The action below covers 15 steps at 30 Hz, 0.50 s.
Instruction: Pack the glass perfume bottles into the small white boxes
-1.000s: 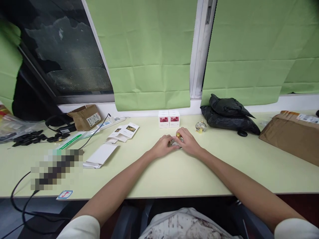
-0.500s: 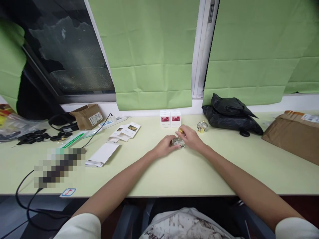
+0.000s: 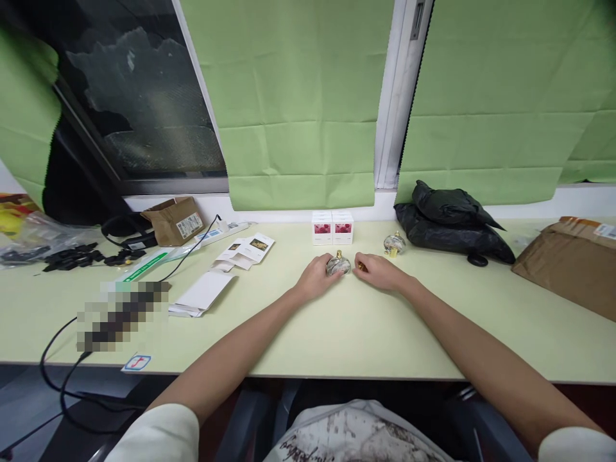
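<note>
A round glass perfume bottle with a gold neck stands upright on the table. My left hand is closed around its left side, thumb across the front. Just to the right, my right hand rests low over the table, its fingers closed on a small gold cap. A narrow gap separates that hand from the bottle. Behind it, a second round glass bottle stands with a gold piece in front of it.
White boxes with pink pictures stand at the back. Flattened white cartons lie left, near an open brown box and a black cable. Black plastic bags and a large brown carton occupy the right.
My right hand has come off the top of the bottle and moved down to the right with the gold cap. The bottle's gold neck is now exposed; my left hand still holds it.
</note>
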{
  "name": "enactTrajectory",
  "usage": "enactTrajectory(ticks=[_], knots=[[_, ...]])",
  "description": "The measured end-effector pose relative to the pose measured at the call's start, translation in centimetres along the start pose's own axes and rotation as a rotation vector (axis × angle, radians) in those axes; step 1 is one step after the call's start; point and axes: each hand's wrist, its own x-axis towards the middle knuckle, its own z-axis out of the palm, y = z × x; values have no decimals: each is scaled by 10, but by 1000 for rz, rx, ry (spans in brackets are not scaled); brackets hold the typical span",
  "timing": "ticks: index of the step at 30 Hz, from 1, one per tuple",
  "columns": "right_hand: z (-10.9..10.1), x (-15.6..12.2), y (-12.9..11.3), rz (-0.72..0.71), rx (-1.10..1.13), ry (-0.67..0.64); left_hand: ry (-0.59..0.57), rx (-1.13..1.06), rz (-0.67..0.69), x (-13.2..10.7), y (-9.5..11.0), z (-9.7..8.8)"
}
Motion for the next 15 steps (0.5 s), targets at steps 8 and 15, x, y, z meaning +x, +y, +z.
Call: enactTrajectory(ticks=[8,15], knots=[[-13,2,-18,22,-94,111,21,-35,76,2,-4,3],[-12,7,-43,-127,159,326,-67,-89,130,-1,4,-1]])
